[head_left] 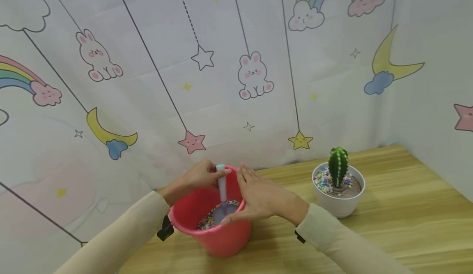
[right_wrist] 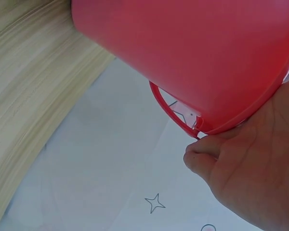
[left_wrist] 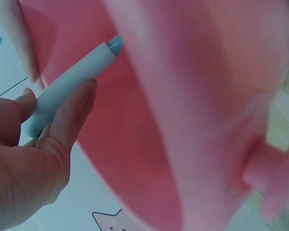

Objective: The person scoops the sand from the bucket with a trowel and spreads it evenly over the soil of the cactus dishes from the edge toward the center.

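Left hand [head_left: 198,178], lower centre: fingers curled, gripping shovel [head_left: 222,189] by handle | red bucket [head_left: 226,241], lower centre: shovel blade inside among multicoloured beads [head_left: 205,223] | right hand [head_left: 265,198]: fingers extended, laid against bucket rim | cactus [head_left: 338,167], right, in white pot [head_left: 341,205]

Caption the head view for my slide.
Left hand holds a scoop in the bucket, right hand at its rim, cactus nearby.

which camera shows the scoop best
The head view: it shows the scoop, handle and blade, in the pink bucket. The left wrist view shows the handle closer, in the left hand, but no blade; I can't make it out in the right wrist view.
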A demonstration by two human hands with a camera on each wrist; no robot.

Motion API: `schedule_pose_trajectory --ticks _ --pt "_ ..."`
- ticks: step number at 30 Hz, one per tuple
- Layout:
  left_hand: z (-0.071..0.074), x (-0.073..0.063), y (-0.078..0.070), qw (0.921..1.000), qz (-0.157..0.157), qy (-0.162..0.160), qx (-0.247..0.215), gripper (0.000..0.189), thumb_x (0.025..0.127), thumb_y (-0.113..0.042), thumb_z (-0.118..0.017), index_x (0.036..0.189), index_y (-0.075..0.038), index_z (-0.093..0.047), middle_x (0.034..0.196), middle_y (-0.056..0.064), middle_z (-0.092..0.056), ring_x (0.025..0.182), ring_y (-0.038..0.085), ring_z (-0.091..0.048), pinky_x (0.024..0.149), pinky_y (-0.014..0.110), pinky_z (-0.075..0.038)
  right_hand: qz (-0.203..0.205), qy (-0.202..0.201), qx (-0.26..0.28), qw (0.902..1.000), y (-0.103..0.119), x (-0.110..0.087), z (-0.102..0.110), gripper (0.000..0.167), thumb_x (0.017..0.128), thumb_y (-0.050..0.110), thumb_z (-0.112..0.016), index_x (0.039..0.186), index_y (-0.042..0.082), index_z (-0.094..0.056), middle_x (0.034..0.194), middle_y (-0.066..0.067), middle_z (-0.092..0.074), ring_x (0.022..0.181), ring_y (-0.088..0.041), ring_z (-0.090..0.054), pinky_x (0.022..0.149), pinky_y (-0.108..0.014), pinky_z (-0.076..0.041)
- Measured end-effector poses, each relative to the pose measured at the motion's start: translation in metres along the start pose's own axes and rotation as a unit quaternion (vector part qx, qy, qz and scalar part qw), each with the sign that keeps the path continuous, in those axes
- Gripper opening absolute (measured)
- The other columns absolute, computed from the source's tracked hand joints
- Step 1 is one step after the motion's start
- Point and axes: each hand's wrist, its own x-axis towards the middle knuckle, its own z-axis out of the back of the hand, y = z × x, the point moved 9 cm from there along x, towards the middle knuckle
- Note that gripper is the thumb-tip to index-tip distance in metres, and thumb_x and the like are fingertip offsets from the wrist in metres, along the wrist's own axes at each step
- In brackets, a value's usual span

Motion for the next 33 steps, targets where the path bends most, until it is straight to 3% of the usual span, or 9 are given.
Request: schedule_pose_trajectory --ticks 8,13,17,24,33 --pt "0.005 -0.006 0.013 0.9968 0.013 0.013 -0.077 0.036 0.107 -0.025 -0.063 0.122 0.006 -0.071 0.109 0.018 -0.080 0.099 0.028 -0.081 0.088 0.044 -0.068 -0.002 0.005 0.023 0.9997 -0.001 0.000 -0.003 0.138 0.076 0.098 -0.051 0.169 0.005 -0.008 0.178 -0.014 -0.005 0.167 -0.034 -0.006 0.133 -0.050 -0.030" --pt "0.011 -0.008 0.019 0.9934 0.020 0.013 -0.112 0.036 0.108 -0.025 -0.060 0.121 0.007 -0.071 0.105 0.017 -0.080 0.095 0.024 -0.080 0.090 0.046 -0.067 -0.005 0.007 0.030 0.9995 -0.002 0.000 -0.003 0.139 0.075 0.098 -0.052 0.169 0.006 -0.007 0.179 -0.013 -0.005 0.167 -0.034 -0.007 0.132 -0.051 -0.031" --pt "0.015 -0.010 0.026 0.9894 0.022 0.007 -0.143 0.037 0.109 -0.024 -0.059 0.120 0.010 -0.070 0.097 0.016 -0.080 0.087 0.021 -0.079 0.083 0.038 -0.069 -0.007 0.007 0.034 0.9994 -0.002 0.001 -0.004 0.140 0.074 0.099 -0.052 0.169 0.006 -0.007 0.179 -0.012 -0.006 0.167 -0.034 -0.008 0.130 -0.051 -0.035" --pt "0.024 -0.012 0.042 0.9779 0.049 -0.017 -0.203 0.050 0.109 -0.033 -0.058 0.119 0.015 -0.067 0.085 0.008 -0.076 0.077 0.015 -0.077 0.077 0.032 -0.069 -0.007 0.000 0.028 0.9996 -0.002 -0.001 -0.003 0.138 0.076 0.096 -0.055 0.168 0.004 -0.009 0.178 -0.016 -0.007 0.166 -0.036 -0.011 0.130 -0.052 -0.035" --pt "0.028 -0.016 0.057 0.9637 0.067 -0.032 -0.256 0.053 0.110 -0.033 -0.056 0.127 0.017 -0.061 0.084 0.006 -0.076 0.078 0.014 -0.078 0.077 0.030 -0.068 -0.009 -0.002 0.033 0.9994 -0.002 0.000 -0.002 0.138 0.076 0.096 -0.054 0.168 0.004 -0.010 0.178 -0.015 -0.008 0.166 -0.036 -0.012 0.128 -0.052 -0.038"
